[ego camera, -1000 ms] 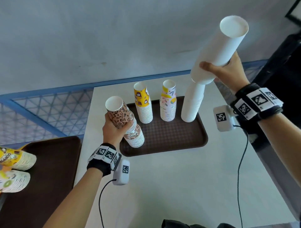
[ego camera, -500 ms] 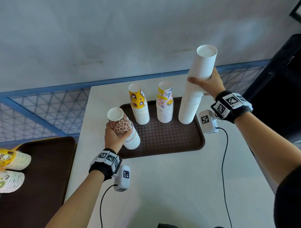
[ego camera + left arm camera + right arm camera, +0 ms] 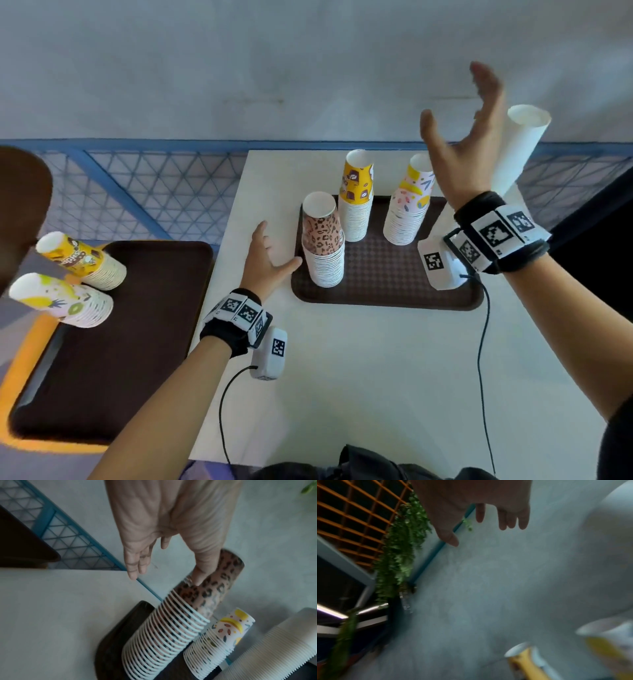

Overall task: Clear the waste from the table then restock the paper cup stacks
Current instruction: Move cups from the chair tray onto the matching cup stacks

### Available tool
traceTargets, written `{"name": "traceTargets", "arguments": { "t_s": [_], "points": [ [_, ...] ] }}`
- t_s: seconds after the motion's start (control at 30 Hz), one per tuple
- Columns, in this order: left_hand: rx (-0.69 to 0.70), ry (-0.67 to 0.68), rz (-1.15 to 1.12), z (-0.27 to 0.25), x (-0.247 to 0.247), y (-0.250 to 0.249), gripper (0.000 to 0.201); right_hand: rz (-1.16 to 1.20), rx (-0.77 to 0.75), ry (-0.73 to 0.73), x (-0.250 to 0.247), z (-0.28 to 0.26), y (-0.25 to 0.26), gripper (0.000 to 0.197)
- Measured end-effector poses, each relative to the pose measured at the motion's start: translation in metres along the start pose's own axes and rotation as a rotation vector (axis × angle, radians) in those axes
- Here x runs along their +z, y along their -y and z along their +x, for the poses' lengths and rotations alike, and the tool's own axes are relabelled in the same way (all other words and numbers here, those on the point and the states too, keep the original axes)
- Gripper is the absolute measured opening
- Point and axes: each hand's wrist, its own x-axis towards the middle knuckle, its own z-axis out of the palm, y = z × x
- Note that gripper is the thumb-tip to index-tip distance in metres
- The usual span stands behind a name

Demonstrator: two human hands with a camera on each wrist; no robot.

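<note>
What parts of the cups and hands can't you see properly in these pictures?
- Tall white cup stack: in the head view the right hand and its wrist strap cover its lower part.
- The same right hand in the right wrist view: blurred and dark, and the cups near it are smeared.
- Leopard-print cup stack: the left wrist view's bottom edge cuts off its base.
- Left hand: whether its thumb touches the tray is unclear.
</note>
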Motion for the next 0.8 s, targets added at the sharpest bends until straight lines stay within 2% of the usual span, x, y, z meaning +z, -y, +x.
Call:
{"name": "traceTargets", "arguments": {
  "t_s": [0.13, 0.23, 0.33, 0.5, 0.63, 0.8],
  "points": [
    [-0.024, -0.126, -0.076, -0.011, -0.061, 0.026, 0.079, 0.144, -0.015, 0.179, 0.078, -0.043, 0.05, 0.033],
    [-0.049, -0.25, -0.049, -0.021, -0.116, 0.056, 0.072, 0.236, 0.004, 0.335, 0.142, -0.078, 0.085, 0.022],
    [-0.078, -0.383, -0.024, -0.033, -0.173, 0.089, 0.065, 0.298, 0.047, 0.51, 0.208, -0.115, 0.114, 0.019],
    [-0.12, -0.602, 0.125, -0.044, -0.26, 0.138, 0.056, 0.254, 0.146, 0.846, 0.31, -0.173, 0.149, 0.03],
    [-0.167, -0.617, 0.194, -0.037, -0.313, 0.169, 0.061, 0.167, 0.248, 1.069, 0.376, -0.207, 0.169, 0.046],
    [-0.187, -0.49, 0.249, -0.012, -0.349, 0.199, 0.072, 0.125, 0.268, 1.117, 0.435, -0.231, 0.185, 0.059]
  ]
}}
